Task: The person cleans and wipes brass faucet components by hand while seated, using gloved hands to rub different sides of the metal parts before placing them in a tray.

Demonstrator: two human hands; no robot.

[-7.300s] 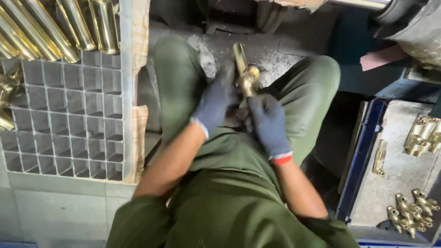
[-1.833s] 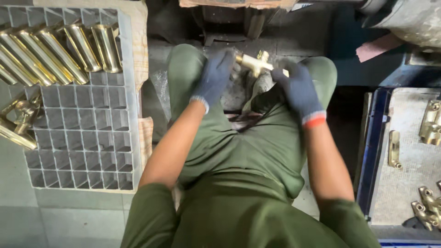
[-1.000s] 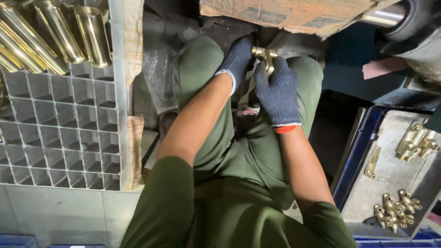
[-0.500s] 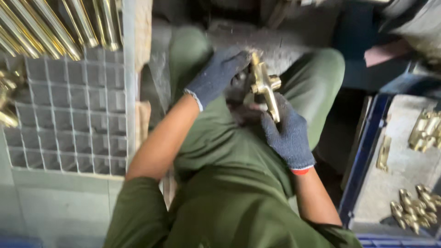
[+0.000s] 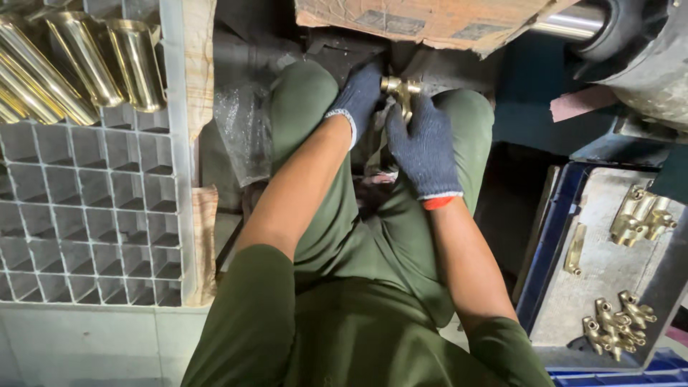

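Both my hands wear dark blue knit gloves and hold one brass fitting [image 5: 398, 89] out over my knees, just under the edge of a cardboard sheet [image 5: 430, 21]. My left hand [image 5: 360, 93] grips the fitting from the left. My right hand [image 5: 424, 147] closes on it from the right and below, hiding most of it. I sit in green trousers and a green shirt.
A white grid crate [image 5: 93, 215] stands at my left, with several long brass tubes [image 5: 79, 64] in its far cells. A blue-rimmed tray [image 5: 566, 208] at my right holds brass fittings [image 5: 641, 218] and a smaller pile [image 5: 616, 326]. A metal machine roller [image 5: 573, 21] is ahead.
My hands have moved forward with the brass fitting, from above my lap to under the cardboard edge. The fitting, held long and upright before, is now mostly covered by my gloves.
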